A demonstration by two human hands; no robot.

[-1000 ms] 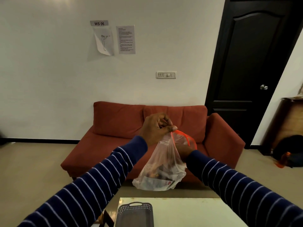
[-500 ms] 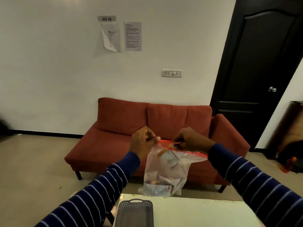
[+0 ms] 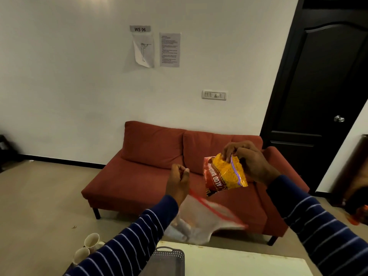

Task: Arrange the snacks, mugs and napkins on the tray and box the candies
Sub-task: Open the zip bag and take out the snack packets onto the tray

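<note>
My right hand (image 3: 249,162) pinches the top of an orange and red snack packet (image 3: 223,176) and holds it up in front of the sofa. My left hand (image 3: 178,182) is lower and to the left, fingers curled. A clear zip bag (image 3: 201,220) with a red zip edge hangs blurred from its underside, mouth slanting down to the right, with more items dimly visible inside. Below it, a grey perforated tray (image 3: 169,259) with a handle lies on the white table (image 3: 239,263). Two pale mugs (image 3: 91,240) stand at the lower left, partly behind my left sleeve.
A red sofa (image 3: 151,156) stands against the white wall beyond the table. A dark door (image 3: 322,96) is at the right, with a brown cabinet and an orange object (image 3: 356,218) on the floor near it.
My right hand has pulled the snack packet out of the zip bag and raised it. The bag has dropped lower and swung under my left hand. The view has tilted down, showing the mugs.
</note>
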